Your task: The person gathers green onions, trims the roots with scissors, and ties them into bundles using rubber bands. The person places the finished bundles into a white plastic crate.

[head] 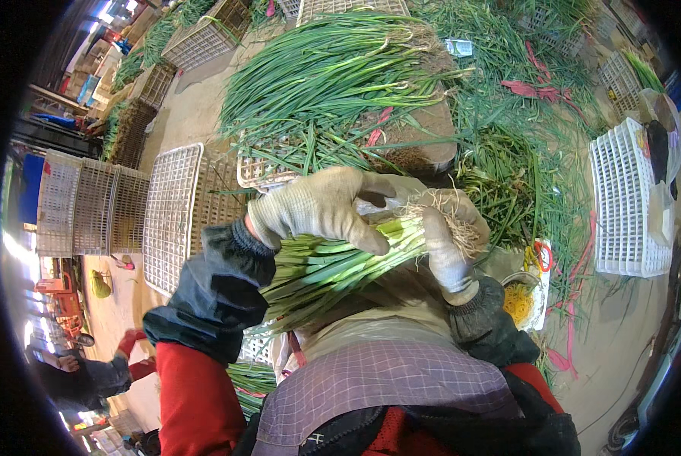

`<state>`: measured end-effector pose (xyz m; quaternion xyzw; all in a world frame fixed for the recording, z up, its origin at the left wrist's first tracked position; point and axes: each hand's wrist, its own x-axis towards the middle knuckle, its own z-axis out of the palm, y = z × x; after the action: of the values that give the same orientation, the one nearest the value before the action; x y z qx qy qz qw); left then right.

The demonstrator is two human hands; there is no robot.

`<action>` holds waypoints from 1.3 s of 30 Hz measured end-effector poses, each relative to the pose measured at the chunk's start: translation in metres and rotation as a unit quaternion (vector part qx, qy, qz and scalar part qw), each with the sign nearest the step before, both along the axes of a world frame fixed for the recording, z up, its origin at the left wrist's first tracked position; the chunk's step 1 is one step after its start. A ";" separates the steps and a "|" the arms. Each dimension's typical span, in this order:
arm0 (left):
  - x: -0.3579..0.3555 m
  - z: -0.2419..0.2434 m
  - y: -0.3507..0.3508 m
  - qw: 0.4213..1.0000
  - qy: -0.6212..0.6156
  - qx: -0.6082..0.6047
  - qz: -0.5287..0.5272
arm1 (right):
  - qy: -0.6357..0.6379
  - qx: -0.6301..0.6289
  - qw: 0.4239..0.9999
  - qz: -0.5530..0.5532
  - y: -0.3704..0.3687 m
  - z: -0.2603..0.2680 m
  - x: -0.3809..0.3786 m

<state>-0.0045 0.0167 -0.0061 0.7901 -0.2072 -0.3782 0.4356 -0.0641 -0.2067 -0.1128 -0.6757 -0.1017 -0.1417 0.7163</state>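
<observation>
A bundle of green onions [340,262] lies slanted across my lap, its white bases and stringy roots [454,219] pointing right. My right hand [446,251], in a pale knit work glove, grips the bundle at the root end, with the thumb over the stalks. My left hand [323,208], gloved alike, lies over the stalks. Its thumb touches the pale bases while the fingers stand apart from it, with a gap between. The leaves run down to the left beneath my left forearm.
A large heap of green onions [329,74] lies ahead, beside a plastic crate [266,171]. Loose leaves [500,165] and pink ribbon [528,88] litter the right. A bowl of yellow rubber bands [520,302] sits near my right elbow. White crates [625,199] stand about. Another person [84,370] is at left.
</observation>
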 end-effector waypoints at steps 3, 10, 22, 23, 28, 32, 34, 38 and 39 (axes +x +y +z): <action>0.015 -0.015 -0.007 0.986 0.094 -0.116 -0.074 | -0.117 0.024 0.992 0.034 0.007 0.016 0.009; 0.000 -0.027 -0.014 0.984 -0.154 -0.019 -0.086 | -0.064 0.053 0.994 0.078 0.009 0.029 0.027; 0.018 -0.048 -0.009 0.999 -0.030 0.039 -0.009 | 0.122 0.103 0.982 0.099 0.015 0.004 0.057; 0.019 -0.055 -0.008 0.999 -0.042 0.033 0.011 | 0.140 0.100 0.976 0.133 0.013 0.004 0.065; 0.025 -0.093 -0.002 0.959 0.247 -0.088 0.106 | -0.148 -0.221 0.964 -0.013 -0.030 0.037 0.070; 0.030 -0.092 -0.009 0.973 0.207 -0.077 0.069 | -0.213 -0.471 0.855 0.042 -0.025 0.029 0.056; 0.030 -0.090 -0.011 0.992 0.121 -0.021 0.036 | -0.217 -0.459 0.860 0.046 -0.018 0.026 0.058; 0.026 -0.061 -0.020 0.993 0.101 0.011 0.058 | -0.206 -0.360 0.909 0.033 -0.025 0.009 0.069; 0.019 -0.052 -0.016 0.990 0.108 0.020 0.094 | -0.182 -0.240 0.952 -0.057 -0.015 -0.004 0.075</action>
<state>0.0148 0.0010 -0.0582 0.7690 -0.0764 -0.4231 0.4731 0.0109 -0.2221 -0.1163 -0.7953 -0.2222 -0.2741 0.4930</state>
